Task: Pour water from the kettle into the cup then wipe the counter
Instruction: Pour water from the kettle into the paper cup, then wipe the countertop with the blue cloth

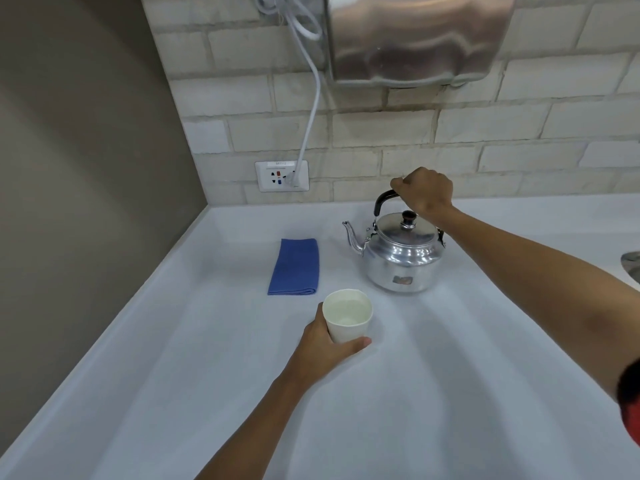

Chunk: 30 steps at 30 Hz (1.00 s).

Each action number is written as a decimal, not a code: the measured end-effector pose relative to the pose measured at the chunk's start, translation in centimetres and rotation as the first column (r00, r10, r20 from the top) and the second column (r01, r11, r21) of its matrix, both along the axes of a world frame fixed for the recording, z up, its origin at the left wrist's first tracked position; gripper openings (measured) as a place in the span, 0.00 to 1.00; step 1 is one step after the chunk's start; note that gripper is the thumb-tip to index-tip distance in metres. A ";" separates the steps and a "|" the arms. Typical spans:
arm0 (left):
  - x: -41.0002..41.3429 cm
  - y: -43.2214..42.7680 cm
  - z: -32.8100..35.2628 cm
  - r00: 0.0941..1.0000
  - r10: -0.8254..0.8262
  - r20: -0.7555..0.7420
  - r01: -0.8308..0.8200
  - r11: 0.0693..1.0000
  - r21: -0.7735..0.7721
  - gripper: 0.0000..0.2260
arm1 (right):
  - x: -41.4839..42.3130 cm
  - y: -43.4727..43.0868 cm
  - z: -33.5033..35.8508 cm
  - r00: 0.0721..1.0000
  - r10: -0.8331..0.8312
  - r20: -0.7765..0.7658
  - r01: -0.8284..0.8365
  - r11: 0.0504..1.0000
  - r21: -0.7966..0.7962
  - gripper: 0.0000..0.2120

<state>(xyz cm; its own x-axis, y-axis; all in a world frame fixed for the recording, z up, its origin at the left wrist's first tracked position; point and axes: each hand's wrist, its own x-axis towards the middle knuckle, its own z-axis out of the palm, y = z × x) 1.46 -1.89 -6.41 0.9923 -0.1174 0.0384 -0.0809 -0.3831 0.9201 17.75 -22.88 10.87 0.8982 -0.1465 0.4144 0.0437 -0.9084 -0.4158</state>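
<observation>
A shiny metal kettle with a black handle and a spout pointing left stands upright on the white counter. My right hand is closed around the top of its handle. In front of it stands a white paper cup, with water in it as far as I can tell. My left hand wraps the cup's lower left side. A folded blue cloth lies flat to the left of the kettle, touched by neither hand.
A brick-tiled wall runs behind the counter, with a wall socket and a white cable plugged into it. A steel hand dryer hangs above the kettle. A grey wall closes the left side. A metal edge shows at far right.
</observation>
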 end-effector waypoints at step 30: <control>-0.1 3.5 1.0 0.969 -0.204 -0.137 0.213 0.975 0.057 0.33 | -10.2 -1.4 -10.6 0.869 0.426 0.250 -0.425 0.903 -0.058 0.09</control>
